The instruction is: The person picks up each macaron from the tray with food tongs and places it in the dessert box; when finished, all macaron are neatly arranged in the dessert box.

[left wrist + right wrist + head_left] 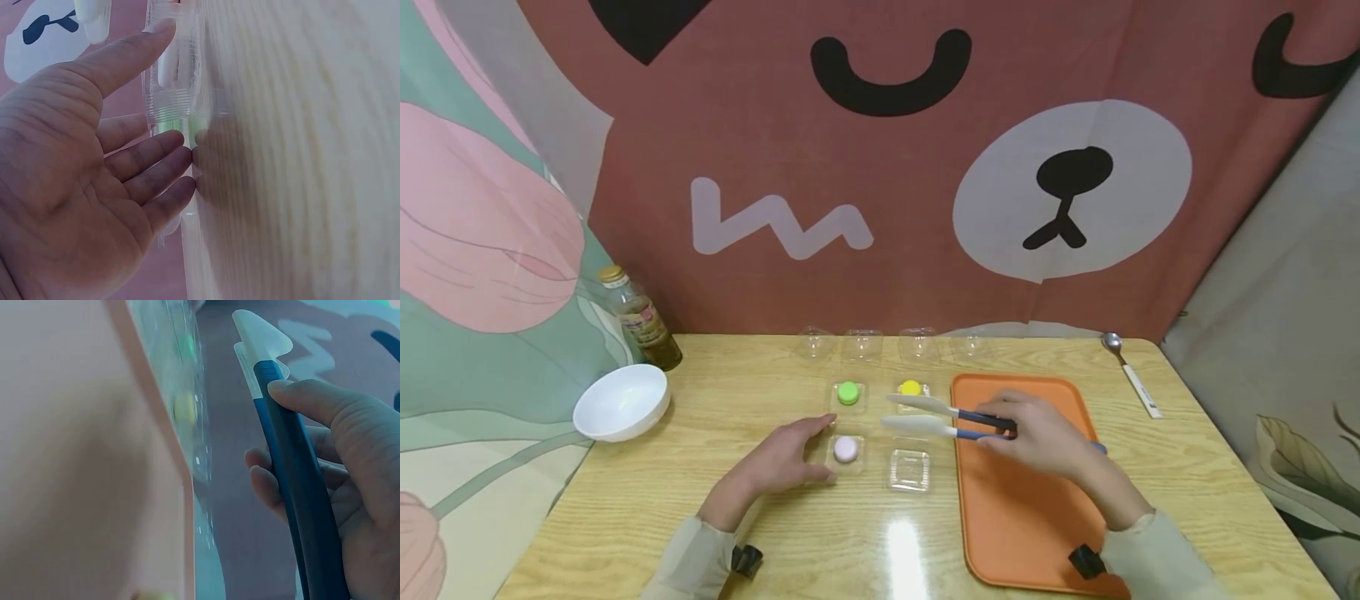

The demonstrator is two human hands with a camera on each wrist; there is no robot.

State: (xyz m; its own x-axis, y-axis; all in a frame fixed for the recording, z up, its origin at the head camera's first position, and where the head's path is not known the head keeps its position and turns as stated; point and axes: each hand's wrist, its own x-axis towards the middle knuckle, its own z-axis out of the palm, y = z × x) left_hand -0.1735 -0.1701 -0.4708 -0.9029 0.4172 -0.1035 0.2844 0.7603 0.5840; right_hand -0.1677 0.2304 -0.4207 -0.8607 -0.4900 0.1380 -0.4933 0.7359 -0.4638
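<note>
My right hand [1037, 429] grips a pair of tongs [294, 469] with dark blue handles and white tips. The tongs reach left over the edge of the orange tray [1022, 517], their tips slightly apart with nothing between them. My left hand [782, 454] lies on the table, fingers spread loosely beside a clear plastic box holding a pale lilac macaron [846, 450]. Behind it a green macaron [847, 393] sits in another clear box. A yellow macaron [911, 388] is in a box partly covered by the tongs. The front right box [909, 472] holds nothing.
Several clear plastic domes [921, 344] line the table's back edge. A white bowl [622, 403] and a glass bottle [643, 321] with a gold cap stand at the left. A spoon [1131, 375] lies at the back right. A blurred yellowish thing [152, 595] shows low over the tray.
</note>
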